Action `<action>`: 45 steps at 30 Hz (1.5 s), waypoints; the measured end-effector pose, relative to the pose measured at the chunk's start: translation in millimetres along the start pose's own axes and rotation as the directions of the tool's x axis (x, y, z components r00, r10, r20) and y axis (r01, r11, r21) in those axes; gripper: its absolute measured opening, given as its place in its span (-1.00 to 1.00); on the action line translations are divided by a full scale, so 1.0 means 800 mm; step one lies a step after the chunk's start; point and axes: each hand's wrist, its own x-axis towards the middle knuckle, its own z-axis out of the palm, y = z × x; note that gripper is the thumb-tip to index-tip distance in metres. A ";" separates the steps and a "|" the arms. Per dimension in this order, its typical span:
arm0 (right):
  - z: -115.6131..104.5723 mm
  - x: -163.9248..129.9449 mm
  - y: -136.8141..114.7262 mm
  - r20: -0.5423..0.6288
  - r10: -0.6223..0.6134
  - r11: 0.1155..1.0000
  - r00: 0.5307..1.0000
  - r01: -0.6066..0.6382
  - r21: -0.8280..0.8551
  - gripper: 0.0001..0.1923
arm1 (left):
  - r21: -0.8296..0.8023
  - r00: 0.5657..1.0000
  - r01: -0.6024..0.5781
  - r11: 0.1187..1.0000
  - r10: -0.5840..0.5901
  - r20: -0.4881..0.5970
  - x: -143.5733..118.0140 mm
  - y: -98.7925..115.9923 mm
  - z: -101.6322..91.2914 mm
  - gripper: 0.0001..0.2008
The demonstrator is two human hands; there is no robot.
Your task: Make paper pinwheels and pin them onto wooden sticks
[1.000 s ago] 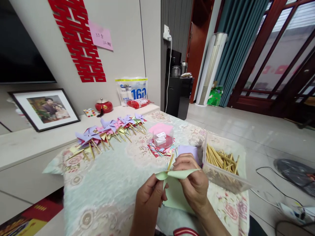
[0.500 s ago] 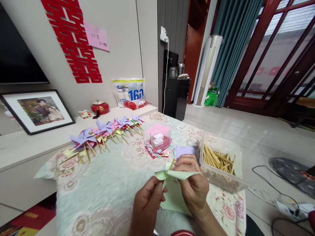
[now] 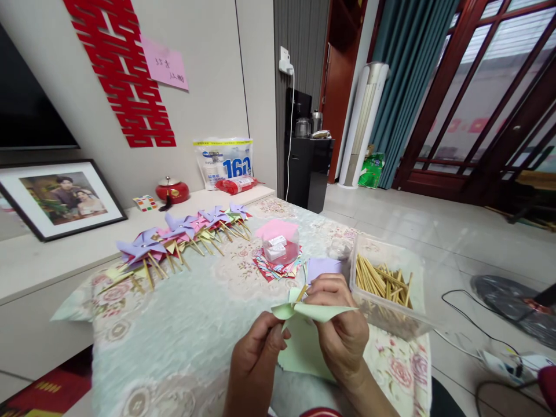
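A pale green paper pinwheel (image 3: pixel 324 313) is held between both hands over the front of the table. My left hand (image 3: pixel 259 347) pinches its lower left edge between thumb and fingers. My right hand (image 3: pixel 339 315) is closed around its right side, fingers curled over the top. A tan stick (image 3: pixel 301 293) pokes up at the pinwheel's middle, beside the right fingertips; most of it is hidden. Under the hands lies a stack of light green paper sheets (image 3: pixel 304 353). Purple paper (image 3: pixel 324 269) lies just beyond the right hand.
Finished pinwheels (image 3: pixel 178 231) lie in a row at the back left. A clear plastic box (image 3: pixel 391 318) of tan sticks (image 3: pixel 384 281) stands at right. A round clear container (image 3: pixel 281 250) sits on patterned paper sheets (image 3: pixel 273 272). The floral tablecloth (image 3: pixel 182 324) covers the table.
The view has shifted slightly, moving the scene a little to the left. Both hands keep their hold on the green pinwheel, with hardly any visible movement.
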 end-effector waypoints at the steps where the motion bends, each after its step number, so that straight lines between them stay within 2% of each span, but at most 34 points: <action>1: 0.000 0.000 0.000 0.001 -0.001 1.000 1.000 0.001 -0.004 -0.67 | -0.004 1.000 0.002 1.000 -0.002 -0.007 -0.001 0.000 0.000 -0.73; 5: 0.001 0.001 -0.002 -0.008 -0.004 1.000 1.000 0.004 -0.015 -0.68 | -0.004 1.000 0.014 1.000 -0.014 0.019 -0.001 0.002 0.001 -0.72; 9: 0.000 0.003 -0.003 -0.021 -0.017 1.000 1.000 0.016 -0.026 -0.69 | -0.031 0.999 0.024 0.999 -0.024 -0.021 -0.002 0.006 0.004 -0.69; 21: 0.000 0.005 -0.004 -0.014 -0.027 0.998 1.000 0.026 -0.048 -0.70 | -0.022 0.999 0.015 1.000 -0.016 -0.029 -0.004 0.012 0.008 -0.74; 25: 0.000 0.005 -0.005 -0.015 -0.026 0.999 1.000 0.025 -0.043 -0.71 | -0.006 1.000 0.012 1.000 -0.012 -0.015 -0.002 0.011 0.005 -0.71; 30: 0.001 0.006 -0.007 -0.020 -0.029 0.999 0.999 0.028 -0.046 -0.68 | 0.071 0.998 0.018 0.997 -0.022 0.058 0.002 0.010 -0.004 -0.65; 45: 0.002 0.008 -0.009 -0.025 -0.032 0.999 0.999 0.031 -0.036 -0.70 | 0.083 0.996 0.029 0.996 -0.036 0.076 0.003 0.000 -0.009 -0.60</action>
